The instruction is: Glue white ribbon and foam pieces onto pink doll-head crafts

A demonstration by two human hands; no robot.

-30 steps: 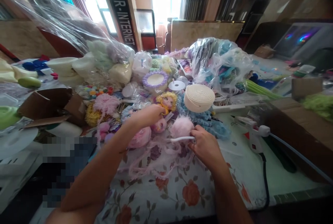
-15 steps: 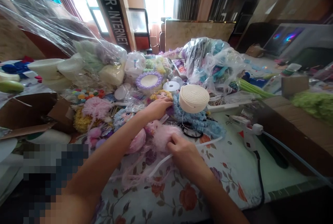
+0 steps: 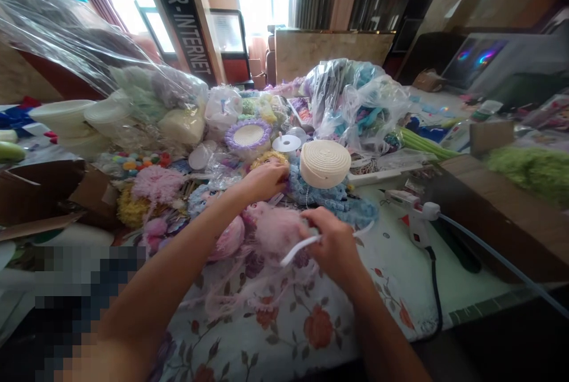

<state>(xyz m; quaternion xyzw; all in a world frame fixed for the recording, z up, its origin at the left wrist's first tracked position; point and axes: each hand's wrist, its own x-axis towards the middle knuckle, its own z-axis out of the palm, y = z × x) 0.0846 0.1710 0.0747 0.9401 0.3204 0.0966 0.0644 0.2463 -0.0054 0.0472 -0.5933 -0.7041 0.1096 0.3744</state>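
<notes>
My left hand (image 3: 265, 179) reaches forward and closes over a yellow-haired doll head (image 3: 268, 159) in the pile of craft pieces. My right hand (image 3: 334, 244) is closed on a white plastic headband (image 3: 299, 247), held against a fluffy pink pom-pom (image 3: 276, 231) with pink yarn (image 3: 249, 287) trailing toward me. A coil of cream cord (image 3: 325, 163) sits just beyond, on blue fluffy trim (image 3: 338, 199).
A white hot glue gun (image 3: 411, 209) with black cable lies to the right on the floral tablecloth (image 3: 320, 323). Clear plastic bags (image 3: 360, 103) of yarn stand behind. A cardboard box (image 3: 48, 192) and foam bowls (image 3: 66, 118) sit at left. A brown wooden board (image 3: 502, 216) lies at right.
My left hand has moved forward from the front of the doll head onto it. My right hand has shifted the headband and the pom-pom a little left and turned the band.
</notes>
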